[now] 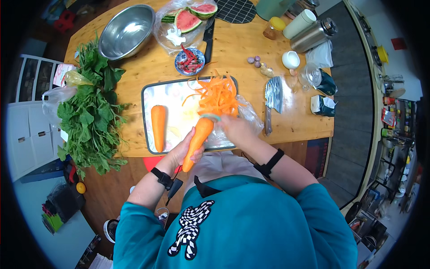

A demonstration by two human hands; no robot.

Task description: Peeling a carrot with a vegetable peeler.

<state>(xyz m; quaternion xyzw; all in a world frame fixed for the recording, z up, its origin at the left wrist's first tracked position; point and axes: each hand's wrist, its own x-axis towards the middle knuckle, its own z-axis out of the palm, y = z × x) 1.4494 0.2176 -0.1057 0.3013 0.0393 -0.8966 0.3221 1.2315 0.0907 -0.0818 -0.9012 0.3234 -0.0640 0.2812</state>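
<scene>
My left hand [188, 148] grips a peeled-looking carrot [199, 138], tilted with its thick end away from me over the near edge of a cutting board [178, 90]. In my right hand [237, 129] is a peeler [211, 116] with a light green part showing; it lies against the carrot's thick end, and the hand is slightly blurred. Just beyond it, a heap of orange carrot shavings [220, 95] covers the board's far right part. A second whole carrot [158, 127] rests on the board's left side. A clear plastic bag [250, 116] lies partly under the right hand.
Leafy greens [90, 117] hang over the table's left edge. Farther back are a steel bowl [127, 32], watermelon pieces [187, 21], a black-handled knife [208, 43] and a dish of red chillies [189, 61]. A cleaver [273, 95] lies to the right, near a glass jar [309, 74].
</scene>
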